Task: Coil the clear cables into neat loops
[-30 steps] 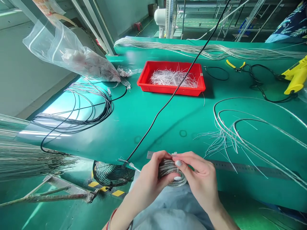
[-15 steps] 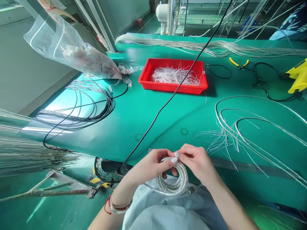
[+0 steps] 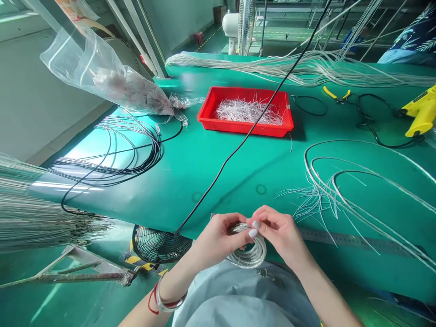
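A coil of clear-sheathed silvery cable (image 3: 250,258) hangs in front of my body at the table's near edge. My left hand (image 3: 223,234) is closed around the coil's upper left, with its thumb lying across the top. At the coil's upper right, my right hand (image 3: 277,229) pinches, its thumb tip touching the left thumb and fingers. Whatever lies between the right fingertips is hidden; the coil's top edge runs beneath them.
A red tray (image 3: 245,130) of short white offcuts stands mid-table. Black cable coils (image 3: 150,159) lie left, silvery cables with frayed ends (image 3: 316,181) right. A steel ruler (image 3: 354,240) lines the near edge. Yellow-handled pliers (image 3: 335,95), a yellow glue gun (image 3: 420,113) and a fan (image 3: 160,245) are around.
The coil has risen slightly and tilted flatter, and its lower cable tail is no longer seen. Both hands stay together at its top, shifted a little right.
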`<state>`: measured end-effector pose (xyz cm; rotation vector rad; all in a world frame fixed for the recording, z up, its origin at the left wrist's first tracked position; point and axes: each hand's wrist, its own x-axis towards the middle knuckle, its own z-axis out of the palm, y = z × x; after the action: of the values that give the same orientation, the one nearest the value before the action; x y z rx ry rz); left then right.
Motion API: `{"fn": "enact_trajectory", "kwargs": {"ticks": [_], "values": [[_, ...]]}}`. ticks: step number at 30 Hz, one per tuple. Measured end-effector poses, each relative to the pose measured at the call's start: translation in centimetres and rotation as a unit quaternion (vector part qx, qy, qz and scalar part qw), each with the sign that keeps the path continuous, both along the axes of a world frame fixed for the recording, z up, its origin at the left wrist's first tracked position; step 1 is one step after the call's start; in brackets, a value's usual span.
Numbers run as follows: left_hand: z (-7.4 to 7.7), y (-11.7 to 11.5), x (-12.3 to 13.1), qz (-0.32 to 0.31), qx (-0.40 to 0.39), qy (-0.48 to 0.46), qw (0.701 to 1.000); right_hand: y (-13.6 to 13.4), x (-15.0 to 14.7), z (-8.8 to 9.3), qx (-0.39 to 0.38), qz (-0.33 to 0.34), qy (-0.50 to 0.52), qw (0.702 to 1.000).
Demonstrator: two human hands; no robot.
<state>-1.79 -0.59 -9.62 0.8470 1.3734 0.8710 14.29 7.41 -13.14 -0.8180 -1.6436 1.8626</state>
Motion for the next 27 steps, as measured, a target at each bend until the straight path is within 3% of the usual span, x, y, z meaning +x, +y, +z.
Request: {"fn": "enact_trajectory", "kwargs": {"ticks": [4,6,11,13,19,27], "values": [[1.1,-1.2,0.2,-0.015,0.063,0.005,0.998,0.1,1.6,-0.1,-0.039,0.015,0.101,0.994],[1.6,-1.7,0.3,-0.028,0.071,0.028,0.997,0.1,2.4,0.4,-0.024,0.022,0.103,0.994],[1.9,-2.4,0.5,-0.048,0.08,0.051,0.994,-0.4,3.2,2.8,0.156,0.072,0.037,0.984],[1.9,-2.5,0.5,-0.039,0.081,0.043,0.995,-0.6,3.2,3.3,0.201,0.059,0.026,0.977],[2.0,-2.5,0.5,-0.046,0.063,0.028,0.997,-0.7,3.6,3.0,0.377,0.035,0.007,0.925],[2.0,-2.7,0.4,-0.096,0.09,0.055,0.99,0.2,3.4,4.1,0.451,0.059,-0.007,0.89]]}}
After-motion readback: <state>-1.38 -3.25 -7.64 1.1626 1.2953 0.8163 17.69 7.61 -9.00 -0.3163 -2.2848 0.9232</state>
